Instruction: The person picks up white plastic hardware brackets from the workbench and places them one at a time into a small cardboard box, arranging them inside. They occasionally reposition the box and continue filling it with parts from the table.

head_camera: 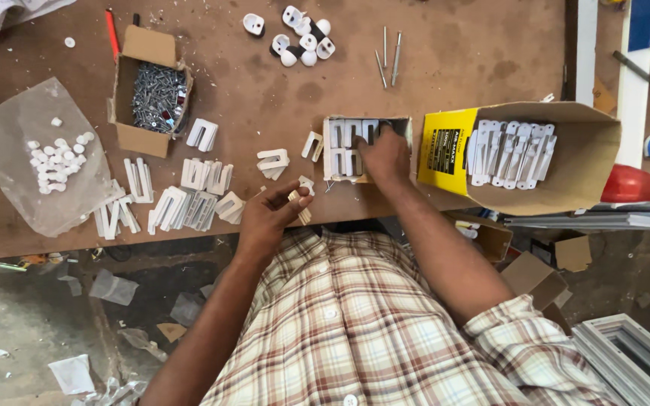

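The left hand (pixel 268 214) pinches a small white plastic bracket (pixel 300 197) at the worktop (pixel 460 53) edge. The right hand (pixel 385 154) presses, fingers together, into a small cardboard tray (pixel 330 150) of brackets. The brackets look light, stiff and smooth, best gripped across the flat sides.

l hand (pixel 268 214) curled, pinch grip; r hand (pixel 385 154) reaching fwd, fingers down.

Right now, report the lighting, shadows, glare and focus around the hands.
Head view: soft, even light on the table, no glare; faint shadows under the right hand at the small box and under the left hand holding a bracket. Centre is sharp; the yellow box is clear; edges bend slightly; the floor below is dimmer.
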{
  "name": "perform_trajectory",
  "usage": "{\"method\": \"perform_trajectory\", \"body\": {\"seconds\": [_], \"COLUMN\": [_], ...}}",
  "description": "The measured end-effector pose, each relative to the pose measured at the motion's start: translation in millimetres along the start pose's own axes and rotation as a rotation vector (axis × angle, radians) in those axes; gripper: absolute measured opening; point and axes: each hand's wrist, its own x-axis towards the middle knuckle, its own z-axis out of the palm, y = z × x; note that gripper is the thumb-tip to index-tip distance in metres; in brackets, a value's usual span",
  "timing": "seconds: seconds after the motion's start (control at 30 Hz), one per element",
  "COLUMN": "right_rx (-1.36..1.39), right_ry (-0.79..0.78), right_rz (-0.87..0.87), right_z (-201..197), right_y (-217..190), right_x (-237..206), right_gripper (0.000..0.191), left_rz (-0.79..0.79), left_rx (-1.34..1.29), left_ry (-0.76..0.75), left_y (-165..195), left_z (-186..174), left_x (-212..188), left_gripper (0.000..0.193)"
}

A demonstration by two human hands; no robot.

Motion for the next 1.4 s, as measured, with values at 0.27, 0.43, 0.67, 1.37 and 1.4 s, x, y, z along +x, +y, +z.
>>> {"method": "perform_trajectory", "body": {"seconds": [0.27, 0.43, 0.67, 1.37, 1.4], "right_rx": [-0.014, -0.01, 0.069, 0.223, 0.226], "right_ry": [-0.02, 0.01, 0.067, -0.539, -0.543], "right_rz": [-0.004, -0.027, -0.098, -0.748, -0.729], "right_z": [-1.8, 3.9, 10.0, -94.2, -93.8], "right_y": [0.5, 3.9, 23.9, 4.8, 7.6], "right_x": [0.7, 1.5, 4.3, -114.6, -113.1], "right_gripper": [0.05, 0.045, 0.034, 0.069, 0.068], "left_rz": [-0.01, -0.002, -0.002, -0.254, -0.267], "left_rx": [0.009, -0.006, -0.033, -0.121, -0.117], "left_ry": [0.015, 0.014, 0.008, -0.363, -0.376], "left_y": [-0.4, -1.1, -2.7, -12.4, -12.5], "left_z": [0.5, 0.1, -2.4, 49.1, 50.5], "left_x": [-0.1, -2.4, -1.3, 16.0, 16.9], "left_gripper": [0.05, 0.05, 0.048, 0.068, 0.07]}}
